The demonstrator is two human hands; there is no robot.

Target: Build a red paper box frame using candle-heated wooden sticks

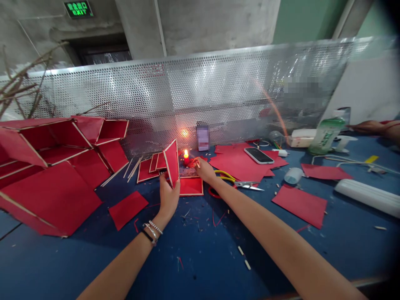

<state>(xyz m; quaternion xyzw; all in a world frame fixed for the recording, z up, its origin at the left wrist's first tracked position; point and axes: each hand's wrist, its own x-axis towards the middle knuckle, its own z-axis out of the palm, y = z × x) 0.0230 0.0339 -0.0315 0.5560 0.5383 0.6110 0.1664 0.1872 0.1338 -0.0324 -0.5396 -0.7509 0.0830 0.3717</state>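
My left hand point(169, 195) grips a red panel edged with pale sticks point(171, 161), held upright and tilted. Another red framed panel point(191, 186) lies flat on the table just right of it. My right hand point(205, 171) reaches in from the right with its fingers pinched beside a lit red candle point(186, 159); what they hold is too small to make out. Close to the right wrist lie scissors with red handles point(215, 192) and a yellow-handled tool point(225, 175). Left of the left hand are several more framed red panels point(146, 171).
Large red box-like frames point(56, 141) stand at the left. Red sheets point(231, 162) with a phone point(258, 156) on them lie right of the candle. Further right are a green bottle point(326, 133) and another person's hand point(368, 126). A perforated metal screen point(140, 96) runs behind.
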